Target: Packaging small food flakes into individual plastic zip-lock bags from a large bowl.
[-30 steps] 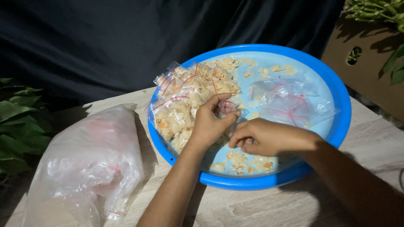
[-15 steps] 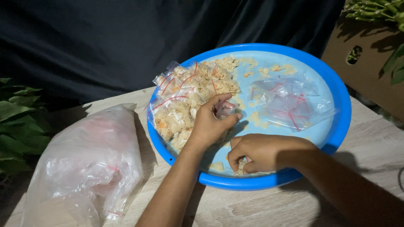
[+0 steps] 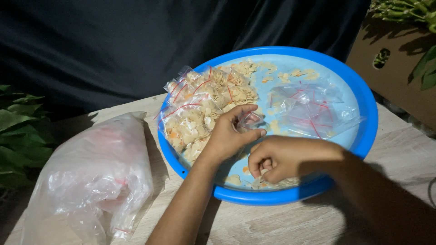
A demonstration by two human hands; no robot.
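right hand [image 3: 284, 156] curled fingers [image 3: 263, 164] hide whatever they pinch; loose chips [image 3: 274, 182] partly covered beneath. right forearm cut by frame edge. contents of large clear bag [image 3: 91, 177] too blurred to tell.

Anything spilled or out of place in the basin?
Loose chips lie scattered over the far floor of the blue basin, apart from the filled bags. Otherwise nothing stands out; left hand holds a small bag.
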